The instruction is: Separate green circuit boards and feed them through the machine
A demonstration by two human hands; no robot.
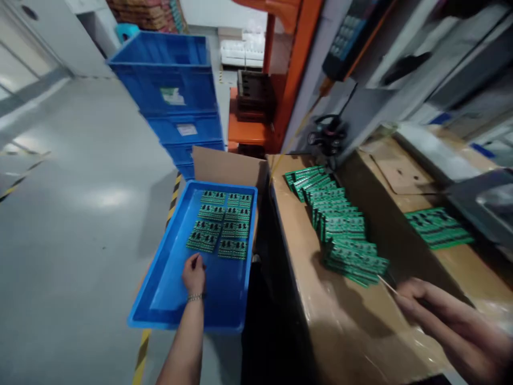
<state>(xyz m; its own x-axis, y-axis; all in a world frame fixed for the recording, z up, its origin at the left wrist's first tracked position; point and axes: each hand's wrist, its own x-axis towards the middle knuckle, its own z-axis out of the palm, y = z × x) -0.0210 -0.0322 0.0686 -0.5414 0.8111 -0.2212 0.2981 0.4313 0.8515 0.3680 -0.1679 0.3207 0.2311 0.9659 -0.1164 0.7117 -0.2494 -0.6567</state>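
Green boards (344, 227) fanned on the counter (336, 331), more in the blue tray (226, 299)

Probably light and stiff, thin enough to lift without effort, but likely fragile, with small dark parts on the faces seen in the tray. Perhaps smooth too, and apt to slide where overlapped. Best gripped by opposite edges or by corners, clear of the parts, with no bending and no hard squeeze across the face.

On the counter, an overlapping, leaning row of boards, from near the far left corner to well in from the left edge at the near end. In the tray, two columns of flat-lying boards, closer to the far edge than to the near one.

Over the tray, a left hand (194, 274) with fingers curled narrow, just beside the near end of the left column. Cannot tell gripping from empty.

Over the counter's near right part, a blurred right hand (460, 329) pinching a thin pale rod (388, 285), tip at the near end of the fanned row. Cannot tell touching from just short.

On a brown ledge (468, 270) right of the counter, a lone board (438, 227), well apart from the left hand, nearer the right.
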